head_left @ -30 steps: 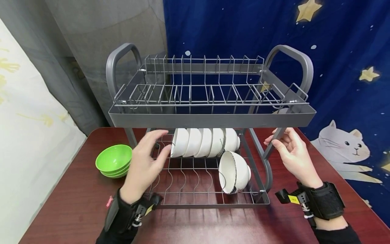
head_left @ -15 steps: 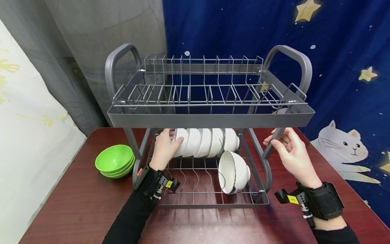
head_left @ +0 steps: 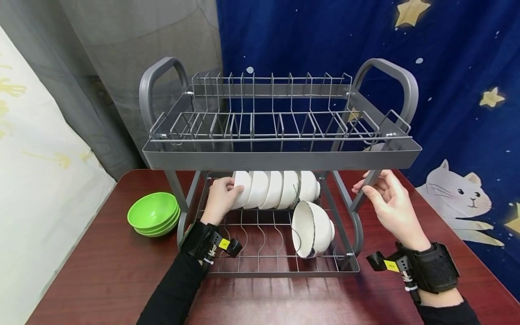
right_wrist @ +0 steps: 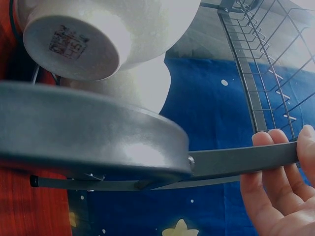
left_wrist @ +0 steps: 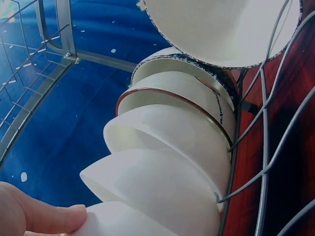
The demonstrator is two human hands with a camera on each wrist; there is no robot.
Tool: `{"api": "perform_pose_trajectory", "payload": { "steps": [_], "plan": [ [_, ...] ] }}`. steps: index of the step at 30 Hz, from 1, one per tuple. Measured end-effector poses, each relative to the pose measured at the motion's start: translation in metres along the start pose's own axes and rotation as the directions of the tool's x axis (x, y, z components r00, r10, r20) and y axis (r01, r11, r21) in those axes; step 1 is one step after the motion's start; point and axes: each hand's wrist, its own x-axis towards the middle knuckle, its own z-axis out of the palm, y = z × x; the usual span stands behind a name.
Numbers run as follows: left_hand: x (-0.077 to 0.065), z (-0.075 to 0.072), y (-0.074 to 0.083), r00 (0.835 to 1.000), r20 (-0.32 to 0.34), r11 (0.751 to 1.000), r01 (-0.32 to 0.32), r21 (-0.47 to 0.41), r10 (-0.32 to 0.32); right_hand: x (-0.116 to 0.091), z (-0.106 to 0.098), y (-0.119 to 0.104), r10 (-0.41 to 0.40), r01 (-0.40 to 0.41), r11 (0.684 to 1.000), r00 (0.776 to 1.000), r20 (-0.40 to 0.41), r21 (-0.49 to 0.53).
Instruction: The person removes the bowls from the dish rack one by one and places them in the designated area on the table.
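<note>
My left hand [head_left: 220, 198] pinches the rim of the leftmost white bowl [head_left: 242, 189] in the back row of the rack's lower tier. In the left wrist view its thumb [left_wrist: 59, 220] lies on that bowl [left_wrist: 118, 221]; the other fingers are mostly hidden. Several white bowls [head_left: 274, 189] stand tilted on edge in that row. A larger white bowl [head_left: 323, 230] with a dark patterned rim sits in front at the right. My right hand [head_left: 390, 205] holds the right grey post [head_left: 364, 189] of the dish rack [head_left: 284, 160], fingers curled round it in the right wrist view.
A stack of green bowls [head_left: 152, 212] stands on the reddish-brown table [head_left: 93, 271], left of the rack. The rack's upper wire tier [head_left: 264, 124] hangs over the white bowls. A blue curtain [head_left: 292, 40] with stars is behind.
My left hand has moved right and forward from above the rack's left side to the leftmost white bowl and taken hold of its rim. The right hand stays on the post.
</note>
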Motion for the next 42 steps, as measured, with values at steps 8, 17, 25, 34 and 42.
{"api": "perform_pose_trajectory", "payload": {
  "steps": [8, 17, 25, 34, 42],
  "plan": [
    [-0.001, -0.004, 0.0, 0.994, -0.085, 0.994, 0.066, -0.085, -0.073, 0.0, 0.001, -0.001, 0.022, -0.022, 1.0, 1.0, -0.02, 0.018],
    [-0.005, -0.016, 0.0, 0.974, -0.065, 0.894, 0.171, -0.415, -0.216, 0.0, 0.001, -0.002, 0.038, -0.039, 0.999, 0.999, -0.026, -0.013],
    [-0.023, -0.029, 0.016, 0.979, -0.148, 0.885, 0.057, -0.462, -0.141, 0.0, 0.001, -0.002, 0.031, -0.031, 1.0, 0.999, -0.025, -0.001],
    [-0.067, -0.054, 0.036, 0.988, -0.114, 0.93, -0.138, -0.341, 0.105, 0.0, 0.001, 0.0, 0.024, -0.024, 1.0, 0.999, -0.022, 0.0],
    [-0.112, -0.077, 0.021, 0.831, -0.053, 0.832, -0.555, -0.012, 0.554, 0.0, 0.0, 0.0, 0.015, -0.014, 1.0, 1.0, -0.015, 0.015]
  ]
}}
